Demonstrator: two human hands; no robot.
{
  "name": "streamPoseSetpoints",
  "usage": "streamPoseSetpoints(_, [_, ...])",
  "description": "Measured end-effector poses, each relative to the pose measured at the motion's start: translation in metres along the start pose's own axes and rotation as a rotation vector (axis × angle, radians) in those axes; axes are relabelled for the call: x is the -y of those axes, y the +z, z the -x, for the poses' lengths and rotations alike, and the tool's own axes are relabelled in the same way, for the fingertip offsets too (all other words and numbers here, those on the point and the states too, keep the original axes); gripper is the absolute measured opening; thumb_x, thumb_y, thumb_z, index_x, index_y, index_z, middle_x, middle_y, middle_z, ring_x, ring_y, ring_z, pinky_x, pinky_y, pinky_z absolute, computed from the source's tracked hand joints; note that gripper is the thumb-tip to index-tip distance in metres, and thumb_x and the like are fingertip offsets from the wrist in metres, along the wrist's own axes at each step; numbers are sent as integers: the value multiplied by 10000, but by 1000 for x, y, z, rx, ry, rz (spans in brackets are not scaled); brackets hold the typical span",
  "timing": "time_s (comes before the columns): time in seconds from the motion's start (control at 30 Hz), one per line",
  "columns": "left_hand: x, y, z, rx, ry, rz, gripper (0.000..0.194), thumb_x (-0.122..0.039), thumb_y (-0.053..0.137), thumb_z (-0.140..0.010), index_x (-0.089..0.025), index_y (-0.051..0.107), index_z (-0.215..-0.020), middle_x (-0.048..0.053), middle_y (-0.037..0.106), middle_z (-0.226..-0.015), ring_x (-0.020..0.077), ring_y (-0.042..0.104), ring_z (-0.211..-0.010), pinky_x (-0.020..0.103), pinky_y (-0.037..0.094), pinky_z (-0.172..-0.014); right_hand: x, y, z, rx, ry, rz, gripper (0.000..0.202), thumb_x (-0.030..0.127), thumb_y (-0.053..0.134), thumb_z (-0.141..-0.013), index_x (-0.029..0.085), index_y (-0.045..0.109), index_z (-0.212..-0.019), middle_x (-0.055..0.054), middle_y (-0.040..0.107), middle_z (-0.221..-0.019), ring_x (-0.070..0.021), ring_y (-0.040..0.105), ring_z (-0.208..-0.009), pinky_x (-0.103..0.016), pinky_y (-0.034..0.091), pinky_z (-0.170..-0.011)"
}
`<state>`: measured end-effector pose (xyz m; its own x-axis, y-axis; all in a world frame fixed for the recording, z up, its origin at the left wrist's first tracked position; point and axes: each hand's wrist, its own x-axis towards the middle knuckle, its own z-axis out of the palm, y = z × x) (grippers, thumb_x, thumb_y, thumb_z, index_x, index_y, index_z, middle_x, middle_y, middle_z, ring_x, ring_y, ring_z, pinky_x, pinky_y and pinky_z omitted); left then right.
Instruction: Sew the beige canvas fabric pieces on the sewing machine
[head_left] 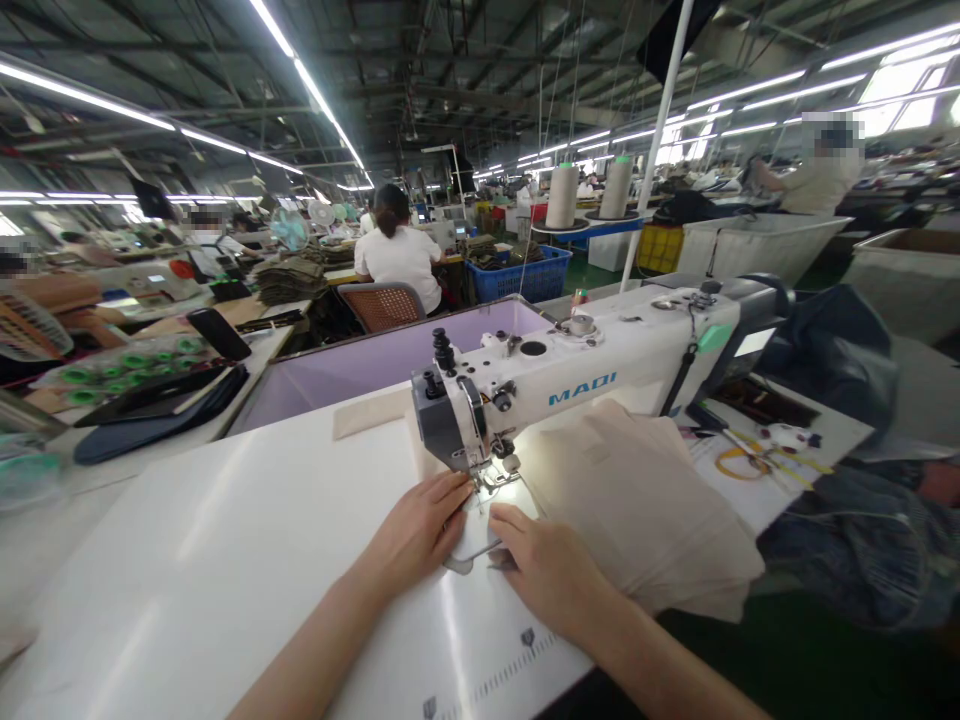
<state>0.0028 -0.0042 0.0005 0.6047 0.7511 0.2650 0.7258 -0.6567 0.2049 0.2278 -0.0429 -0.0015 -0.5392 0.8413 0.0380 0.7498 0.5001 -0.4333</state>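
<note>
A white sewing machine (585, 375) stands on a white table (300, 540). My left hand (424, 525) lies beside the needle area on its left, fingers pressed together at the presser foot; anything under them is hidden. Just right of the metal needle plate (476, 535) is my right hand (547, 570), its fingers bent together near the plate's edge. What they hold, if anything, cannot be made out. Beige fabric pieces (637, 500) lie stacked under the machine arm, to the right of both hands. Behind the machine head rests a small beige strip (369, 414).
Scissors (780, 460) and yellow tape lie on the right end. A purple-lined bin (337, 375) borders the table's far side. Two thread cones (562, 197) stand behind the machine. A person in white (397, 250) sits ahead. Dark cloth (165, 415) lies left.
</note>
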Motion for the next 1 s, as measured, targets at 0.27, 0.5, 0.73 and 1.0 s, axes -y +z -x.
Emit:
streamPoseSetpoints(0.27, [-3,-5,-2,9,24,-23,364,-230,455,-988,-181,642,-1297,123,663,-1337,277,632,-1213,444,541,-1048,0,0,-1,-6,7,-5,285,171,553,-928,208,652,-1192,-54,632,-1392,-253,720,-1009,-334,552,-820])
streamPoseSetpoints(0.5, [-2,-4,-2,30,34,-56,370,-243,440,-998,-152,644,-1293,133,665,-1339,283,629,-1220,447,535,-1059,2,-2,0,-16,5,-15,285,166,550,-930,209,659,-1189,-44,642,-1381,-246,724,-999,-328,558,-815])
streamPoseSetpoints(0.73, [-1,-5,-3,30,49,-58,373,-250,429,-1009,-149,637,-1302,132,668,-1330,273,634,-1206,438,541,-1049,0,0,-1,-22,2,-1,318,181,543,-933,203,645,-1234,-41,628,-1403,-242,724,-987,-328,564,-809])
streamPoseSetpoints(1.0, [2,-4,-4,6,56,-84,359,-266,444,-1011,-177,637,-1301,116,679,-1311,266,638,-1186,434,542,-1029,-1,1,0,-14,0,-20,332,187,537,-938,199,638,-1254,-51,610,-1430,-251,720,-1009,-353,572,-840])
